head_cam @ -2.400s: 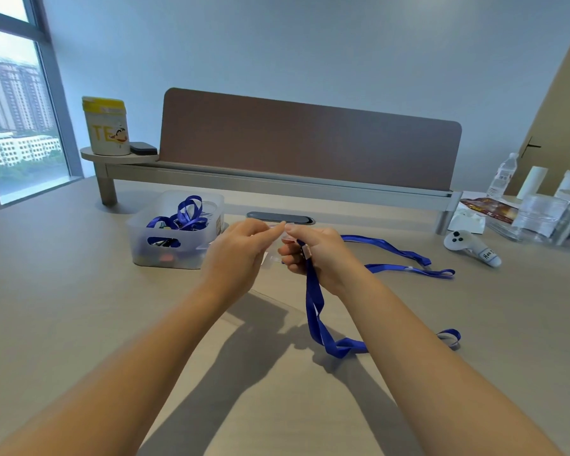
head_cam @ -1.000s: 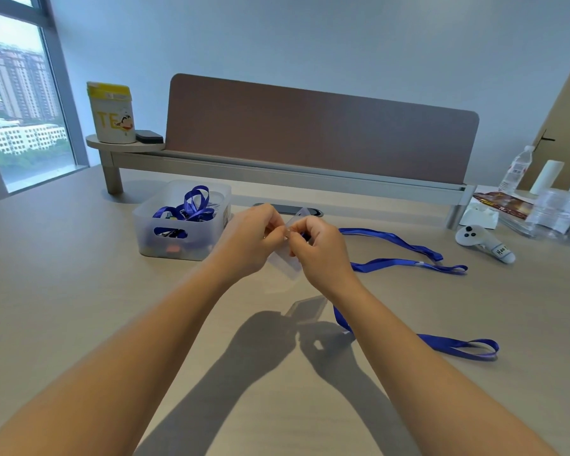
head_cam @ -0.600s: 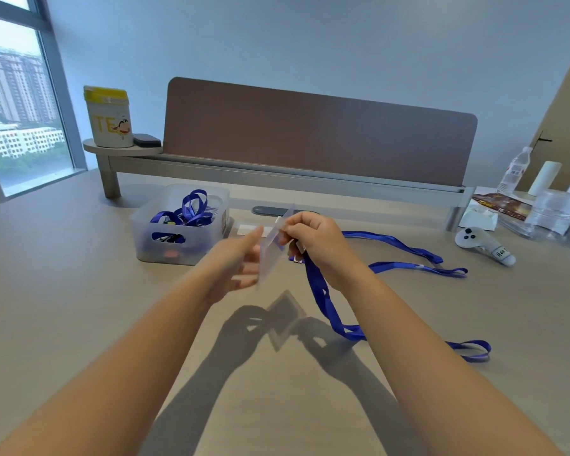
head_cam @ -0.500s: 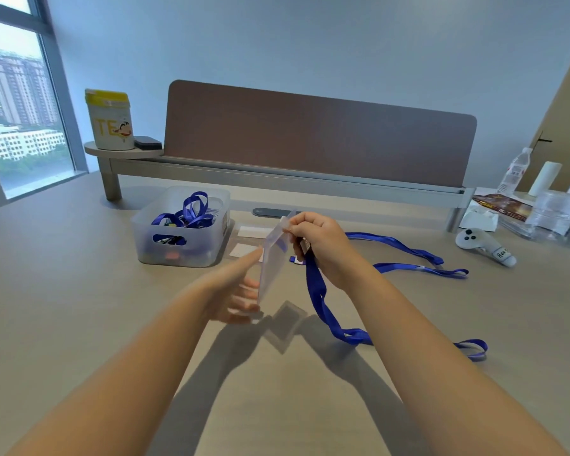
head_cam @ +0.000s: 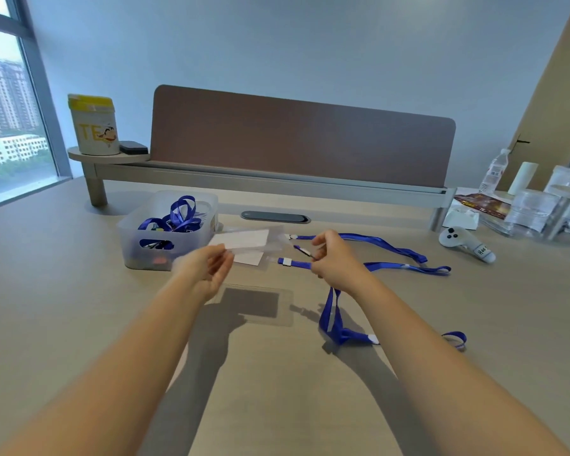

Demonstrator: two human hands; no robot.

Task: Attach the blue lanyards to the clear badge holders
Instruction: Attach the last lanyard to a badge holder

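My left hand [head_cam: 208, 268] pinches the left end of a clear badge holder [head_cam: 244, 240] with a white card inside, held flat above the table. My right hand [head_cam: 334, 258] grips the clip end of a blue lanyard [head_cam: 333, 319], whose strap hangs from it to the table. The clip sits at the holder's right end; whether it is fastened I cannot tell. A second badge holder [head_cam: 250, 259] lies behind on the table with two lanyards [head_cam: 405, 266] stretching right. A translucent bin [head_cam: 135, 251] at the left holds more blue lanyards [head_cam: 180, 215].
A white controller [head_cam: 464, 243] lies at the right, with clear plastic containers [head_cam: 537, 209] and a water bottle [head_cam: 494, 172] behind it. A brown divider [head_cam: 293, 143] runs across the back, with a yellow-lidded tub [head_cam: 94, 126] on its left shelf. A dark cable slot [head_cam: 275, 217] sits mid-table.
My hands have drawn apart. The left hand now holds the badge holder's far end, turned flat, and the right hand has moved right with the lanyard clip.
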